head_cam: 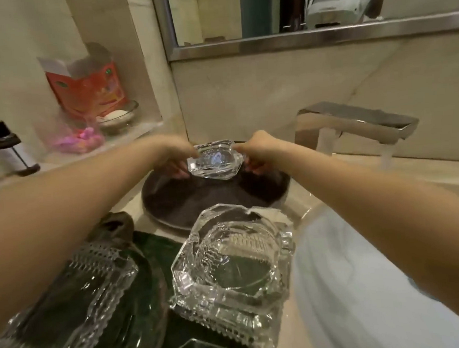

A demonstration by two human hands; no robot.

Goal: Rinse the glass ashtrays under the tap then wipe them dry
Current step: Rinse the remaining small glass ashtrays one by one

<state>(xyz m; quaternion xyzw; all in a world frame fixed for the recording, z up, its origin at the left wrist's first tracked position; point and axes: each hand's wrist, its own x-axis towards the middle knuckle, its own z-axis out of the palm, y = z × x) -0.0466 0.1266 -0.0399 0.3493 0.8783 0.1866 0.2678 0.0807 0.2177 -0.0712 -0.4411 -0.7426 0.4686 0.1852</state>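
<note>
Nearest you, two thick cut-glass ashtrays sat on a dark mat point(152, 258): a ridged one point(77, 298) at left, a chunky octagonal one point(229, 258) beside it. They looked heavy, hard and probably slick, so chips from knocking together were the likely risk. Beyond, over a dark round tray point(214, 199), you held a smaller ashtray point(213, 160) by opposite edges, left hand point(174, 153) and right hand point(256, 150) each pinching the rim, fingers curled underneath. That two-sided rim hold suited it. Farther right, the tap point(355, 124) was running, well apart from the glass.
</note>
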